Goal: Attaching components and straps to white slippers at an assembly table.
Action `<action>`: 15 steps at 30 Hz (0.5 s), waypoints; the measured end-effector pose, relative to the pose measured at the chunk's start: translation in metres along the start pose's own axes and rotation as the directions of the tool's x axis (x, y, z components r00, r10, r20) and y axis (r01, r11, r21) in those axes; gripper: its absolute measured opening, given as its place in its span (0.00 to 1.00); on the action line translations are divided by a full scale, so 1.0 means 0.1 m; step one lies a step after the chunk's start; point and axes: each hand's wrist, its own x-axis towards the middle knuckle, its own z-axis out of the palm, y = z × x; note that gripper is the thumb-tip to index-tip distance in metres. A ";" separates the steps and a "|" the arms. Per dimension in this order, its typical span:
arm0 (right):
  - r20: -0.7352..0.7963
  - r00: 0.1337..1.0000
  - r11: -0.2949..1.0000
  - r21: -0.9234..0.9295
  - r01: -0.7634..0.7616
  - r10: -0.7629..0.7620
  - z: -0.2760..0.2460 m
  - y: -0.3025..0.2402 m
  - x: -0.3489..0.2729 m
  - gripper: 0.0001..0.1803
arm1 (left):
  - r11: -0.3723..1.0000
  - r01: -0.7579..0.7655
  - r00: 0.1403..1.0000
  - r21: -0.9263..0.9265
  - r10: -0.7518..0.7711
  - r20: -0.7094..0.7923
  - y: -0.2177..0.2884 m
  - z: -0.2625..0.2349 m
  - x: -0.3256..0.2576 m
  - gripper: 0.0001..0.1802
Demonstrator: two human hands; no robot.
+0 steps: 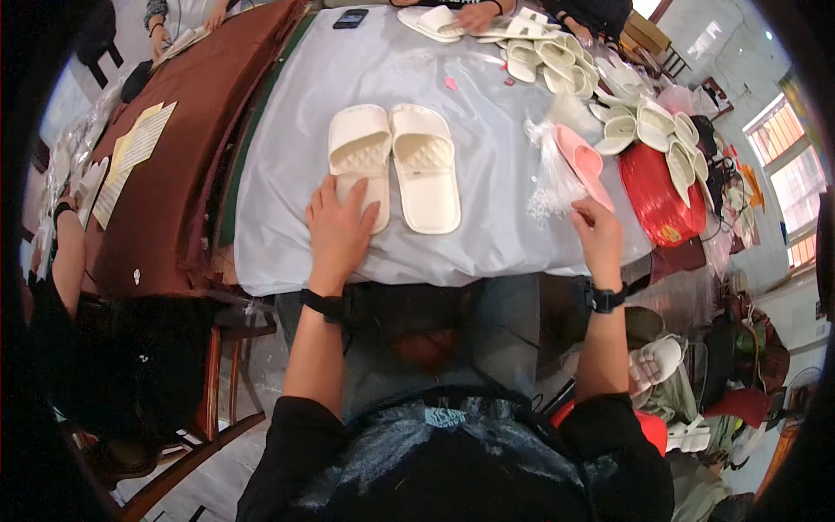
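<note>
Two cream slippers (430, 196) lie side by side on the white-covered table, their quilted insoles showing under wide straps. My left hand (339, 222) rests on the heel part of the left slipper, fingers spread and flat. Over at the right, my right hand (598, 233) is held with fingers curled in, close to the heel end of a pink slipper (581, 158). Whatever lies within those curled fingers, if anything, is hidden. Beside the pink slipper is a crumpled clear plastic bag (552, 178).
A red roll of plastic strapping (657, 196) sits at the table's right edge, with pale green slippers (652, 122) heaped behind. At the far side lie a phone (350, 19) and another person's hand (478, 16). A brown-covered table (187, 165) stands left.
</note>
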 end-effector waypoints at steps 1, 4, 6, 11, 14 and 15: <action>0.028 0.999 0.999 0.033 -0.020 0.020 0.05 -0.02 -0.01 0.09 | 1.000 0.000 1.000 -0.002 0.000 -0.006 0.00 0.00 0.01 0.23; -0.009 1.000 0.996 -0.084 -0.007 0.006 0.19 -0.01 -0.05 0.08 | 0.999 -0.011 1.000 -0.034 0.011 0.000 0.04 0.01 0.01 0.24; -0.071 0.997 0.955 -0.294 -0.029 0.008 0.29 -0.07 -0.08 0.11 | 0.997 0.009 1.000 -0.072 -0.009 0.011 0.02 -0.01 0.01 0.24; -0.281 0.959 0.868 -0.482 -0.115 -0.029 0.38 -0.02 -0.25 0.09 | 0.962 0.004 0.972 -0.272 -0.067 -0.224 0.07 -0.13 -0.07 0.23; -0.246 0.969 0.879 -0.459 -0.130 0.015 0.32 0.09 -0.38 0.08 | 0.932 -0.040 0.974 -0.360 -0.044 -0.222 0.39 -0.23 -0.16 0.19; -0.217 0.976 0.908 -0.404 -0.112 0.024 0.31 0.08 -0.41 0.08 | 0.905 -0.055 0.980 -0.422 -0.032 -0.196 0.48 -0.26 -0.20 0.18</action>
